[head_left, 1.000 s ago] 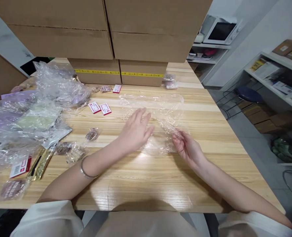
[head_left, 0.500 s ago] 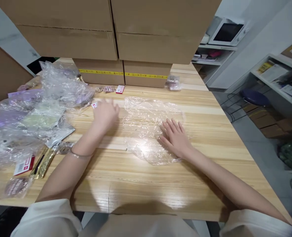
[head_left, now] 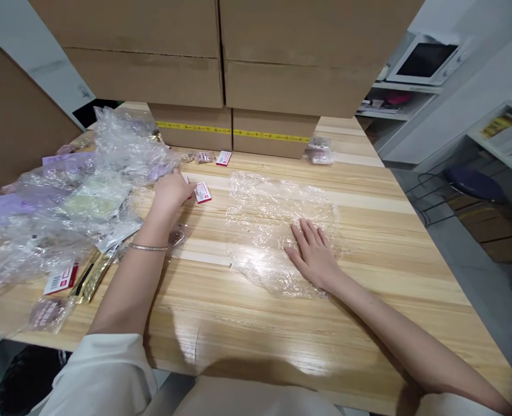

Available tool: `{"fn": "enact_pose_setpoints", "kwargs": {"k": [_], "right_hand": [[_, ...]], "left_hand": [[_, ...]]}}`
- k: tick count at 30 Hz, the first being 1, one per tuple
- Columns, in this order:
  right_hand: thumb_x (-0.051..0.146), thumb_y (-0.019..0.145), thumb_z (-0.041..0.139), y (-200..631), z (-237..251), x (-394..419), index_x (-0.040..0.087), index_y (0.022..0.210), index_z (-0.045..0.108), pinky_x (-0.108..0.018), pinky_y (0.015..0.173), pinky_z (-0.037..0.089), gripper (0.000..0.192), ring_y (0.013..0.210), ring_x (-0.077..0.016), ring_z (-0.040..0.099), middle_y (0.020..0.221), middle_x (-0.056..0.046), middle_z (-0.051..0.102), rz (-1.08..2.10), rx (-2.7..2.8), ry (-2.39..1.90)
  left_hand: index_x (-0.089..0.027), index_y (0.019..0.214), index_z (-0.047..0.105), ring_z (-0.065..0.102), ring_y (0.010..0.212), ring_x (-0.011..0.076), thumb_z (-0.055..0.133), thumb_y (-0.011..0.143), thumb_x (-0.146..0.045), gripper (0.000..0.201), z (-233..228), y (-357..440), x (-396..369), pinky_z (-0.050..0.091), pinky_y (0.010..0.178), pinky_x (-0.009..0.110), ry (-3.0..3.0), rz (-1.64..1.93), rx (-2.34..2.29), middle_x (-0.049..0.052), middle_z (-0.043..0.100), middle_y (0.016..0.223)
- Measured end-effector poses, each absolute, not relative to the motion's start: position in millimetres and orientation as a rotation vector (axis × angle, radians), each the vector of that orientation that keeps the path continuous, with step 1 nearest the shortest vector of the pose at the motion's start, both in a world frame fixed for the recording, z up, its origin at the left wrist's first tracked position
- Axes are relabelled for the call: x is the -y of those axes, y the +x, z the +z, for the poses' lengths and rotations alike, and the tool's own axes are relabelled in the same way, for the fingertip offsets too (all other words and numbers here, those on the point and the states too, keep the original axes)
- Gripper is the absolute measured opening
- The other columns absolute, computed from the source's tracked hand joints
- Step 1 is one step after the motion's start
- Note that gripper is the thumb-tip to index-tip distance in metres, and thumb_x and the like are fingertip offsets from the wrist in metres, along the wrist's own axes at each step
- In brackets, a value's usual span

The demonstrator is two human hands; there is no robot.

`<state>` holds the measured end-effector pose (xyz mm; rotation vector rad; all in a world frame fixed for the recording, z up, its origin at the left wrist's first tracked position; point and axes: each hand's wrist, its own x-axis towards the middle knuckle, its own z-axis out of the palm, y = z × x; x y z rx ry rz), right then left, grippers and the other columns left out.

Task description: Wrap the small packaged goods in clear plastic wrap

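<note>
Presently, head view: right hand [head_left: 314,254], fingers spread, palm pressed flat on clear plastic bag [head_left: 277,222], which lies crumpled mid wooden table [head_left: 368,242]. Left hand [head_left: 172,190], fingers curled over a red-and-white card whose grip cannot be told; second red-and-white card [head_left: 203,192] just beside its fingertips. Silver bracelet [head_left: 147,247] on the left wrist. Heap of plastic packets [head_left: 78,202] at left. Stacked cardboard boxes [head_left: 221,63] at table's far edge.

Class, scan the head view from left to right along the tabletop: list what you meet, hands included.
Pile of plastic bags → left hand → red-and-white card → clear plastic sheet → right hand, flat on that sheet.
</note>
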<state>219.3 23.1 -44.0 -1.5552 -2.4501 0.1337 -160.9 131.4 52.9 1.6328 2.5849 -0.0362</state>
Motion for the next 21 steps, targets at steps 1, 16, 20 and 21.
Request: {"fn": "enact_pose_setpoints", "kwargs": {"k": [1, 16, 20, 21], "right_hand": [[0.059, 0.099, 0.031, 219, -45, -23, 0.019, 0.156, 0.032, -0.059, 0.12, 0.021, 0.069, 0.152, -0.0324, 0.02, 0.162, -0.016, 0.029, 0.132, 2.455, -1.561], [0.058, 0.101, 0.029, 207, -28, -23, 0.015, 0.16, 0.017, -0.056, 0.124, 0.014, 0.074, 0.153, -0.0296, 0.012, 0.164, -0.014, 0.021, 0.491, 2.399, -1.53], [0.044, 0.102, 0.034, 224, -11, -24, 0.024, 0.158, 0.021, -0.056, 0.12, 0.029, 0.06, 0.15, -0.0286, 0.026, 0.161, -0.013, 0.032, 0.533, 2.168, -1.373], [0.038, 0.102, 0.036, 232, -4, -24, 0.027, 0.156, 0.027, -0.056, 0.119, 0.031, 0.055, 0.148, -0.0283, 0.03, 0.159, -0.012, 0.036, 0.497, 2.15, -1.325]], "left_hand": [[-0.006, 0.134, 0.051, 0.063, 0.113, 0.0415, 0.048, 0.086, -0.046, 0.062, 55, -155, -130, 0.048, 0.089, 0.046, 1.675, 0.001, -2.578, 0.027, 0.066, 0.121], [-0.007, 0.123, 0.06, 0.063, 0.107, 0.0351, 0.051, 0.089, -0.028, 0.041, 66, -100, -111, 0.048, 0.088, 0.041, 1.98, -0.1, -2.367, 0.024, 0.061, 0.122], [-0.014, 0.121, 0.061, 0.065, 0.087, 0.0271, 0.05, 0.092, -0.027, 0.033, 91, -55, -75, 0.048, 0.076, 0.037, 2.378, 0.122, -2.041, 0.017, 0.062, 0.109], [-0.016, 0.119, 0.061, 0.063, 0.082, 0.0244, 0.049, 0.094, -0.029, 0.03, 91, -43, -66, 0.047, 0.073, 0.036, 2.459, 0.136, -1.857, 0.015, 0.061, 0.105]]}}
